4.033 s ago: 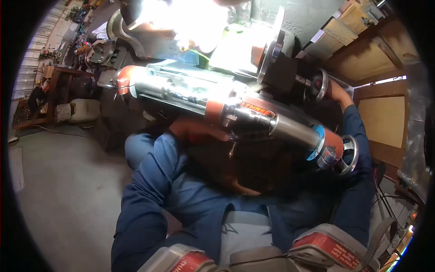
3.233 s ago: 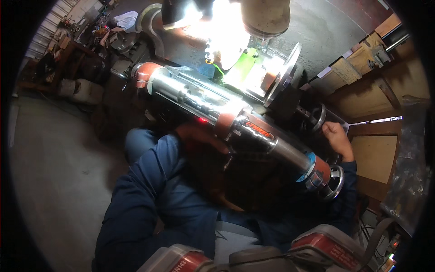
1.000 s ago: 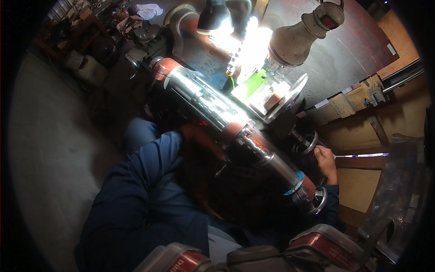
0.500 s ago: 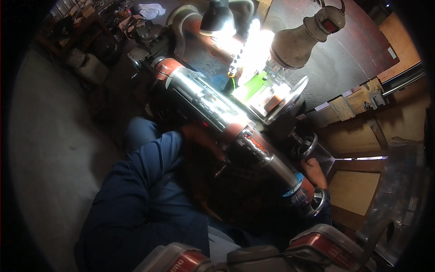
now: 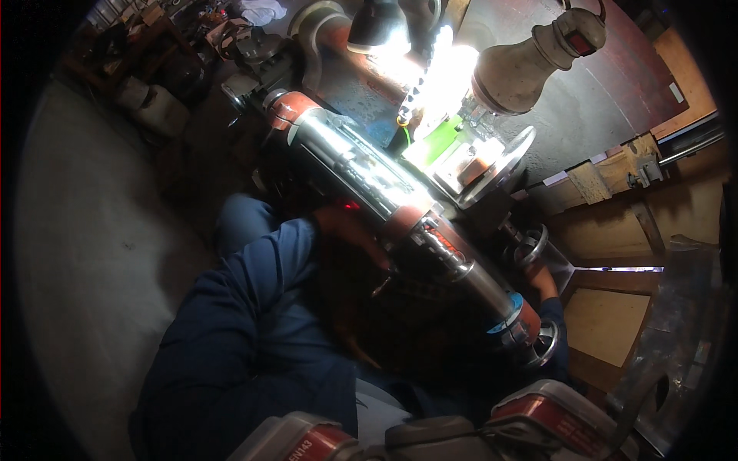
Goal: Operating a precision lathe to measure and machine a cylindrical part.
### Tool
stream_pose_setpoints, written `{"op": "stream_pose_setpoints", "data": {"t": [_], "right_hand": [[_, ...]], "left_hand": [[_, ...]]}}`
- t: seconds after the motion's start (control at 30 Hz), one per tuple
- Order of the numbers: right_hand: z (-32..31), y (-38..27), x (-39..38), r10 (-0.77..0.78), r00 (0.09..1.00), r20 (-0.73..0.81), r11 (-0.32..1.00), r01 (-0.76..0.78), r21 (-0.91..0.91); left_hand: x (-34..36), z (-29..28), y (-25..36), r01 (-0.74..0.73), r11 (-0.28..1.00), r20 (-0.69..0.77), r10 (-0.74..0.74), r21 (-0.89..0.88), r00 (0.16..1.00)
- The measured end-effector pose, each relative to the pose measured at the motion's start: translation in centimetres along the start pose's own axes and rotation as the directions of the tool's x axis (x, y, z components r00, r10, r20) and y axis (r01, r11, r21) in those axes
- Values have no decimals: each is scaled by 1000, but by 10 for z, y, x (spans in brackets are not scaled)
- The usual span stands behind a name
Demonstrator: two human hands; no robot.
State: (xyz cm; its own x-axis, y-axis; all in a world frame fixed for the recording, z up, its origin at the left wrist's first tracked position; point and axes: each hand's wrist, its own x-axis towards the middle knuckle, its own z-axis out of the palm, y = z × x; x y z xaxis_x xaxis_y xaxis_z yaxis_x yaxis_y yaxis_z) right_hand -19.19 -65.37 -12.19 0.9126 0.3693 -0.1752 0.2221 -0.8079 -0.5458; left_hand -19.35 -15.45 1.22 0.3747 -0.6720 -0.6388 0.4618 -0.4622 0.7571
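A long machine carriage with a bright metal cylinder (image 5: 350, 157) and red end collars lies diagonally before me. My left hand (image 5: 350, 232) is in deep shadow at its near side, close to a small crank handle (image 5: 380, 286); its fingers are hard to make out. On the far right side, my right hand (image 5: 541, 278) is at a metal handwheel (image 5: 536, 244), its fingers closed at the lower rim and partly hidden. A second handwheel (image 5: 547, 346) sits at the carriage's near right end. Beyond the cylinder stands a brightly lit round metal disc (image 5: 511, 165) beside a green part (image 5: 437, 144).
A black lamp (image 5: 378, 29) and a beige bell-shaped housing (image 5: 513, 73) hang over the work. Wooden panels (image 5: 603, 326) and a rail (image 5: 692, 147) border the right. Cluttered shelves (image 5: 142, 50) stand far left. Respirator filters (image 5: 565, 419) fill the lower edge.
My right hand has moved up from just below the handwheel to its lower rim. The whole view has shifted slightly; my left hand stays near the crank handle.
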Motion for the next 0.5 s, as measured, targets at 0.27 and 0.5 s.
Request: {"op": "stream_pose_setpoints", "data": {"t": [0.27,0.5], "right_hand": [[-35,-33,23,146,988,-42,977,-138,164],[-40,22,32,162,978,-135,970,-132,204]], "left_hand": [[11,-5,-24,-76,996,-33,74,-38,997],[1,-4,-9,90,995,-34,-91,-36,995]]}}
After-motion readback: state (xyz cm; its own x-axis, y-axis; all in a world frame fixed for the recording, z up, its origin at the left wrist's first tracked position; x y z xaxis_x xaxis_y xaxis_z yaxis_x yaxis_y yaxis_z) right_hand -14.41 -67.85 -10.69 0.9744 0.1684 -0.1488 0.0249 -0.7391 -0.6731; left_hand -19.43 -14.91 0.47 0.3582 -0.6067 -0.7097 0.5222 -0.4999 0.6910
